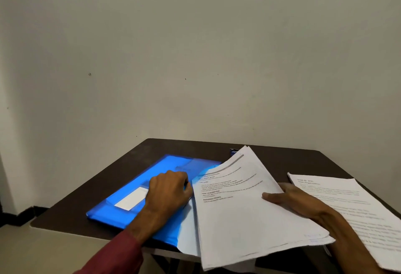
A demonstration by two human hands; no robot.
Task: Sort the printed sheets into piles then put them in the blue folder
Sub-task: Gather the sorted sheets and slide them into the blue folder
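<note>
A blue folder [138, 189] with a white label lies on the left half of the dark table [282, 160]. My left hand [169, 189] sits on the folder's right side, its fingers curled at the folder's edge where the paper meets it. A stack of printed sheets [243, 215] is tilted across the table's middle, its left edge by the folder. My right hand [293, 200] holds this stack from the right, thumb on top. A second pile of printed sheets [355, 206] lies flat at the right, partly under my right forearm.
A small dark blue object [234, 151] peeks out behind the stack near the table's far edge. The table stands against a pale wall. The stack and the right pile overhang the table's front edge.
</note>
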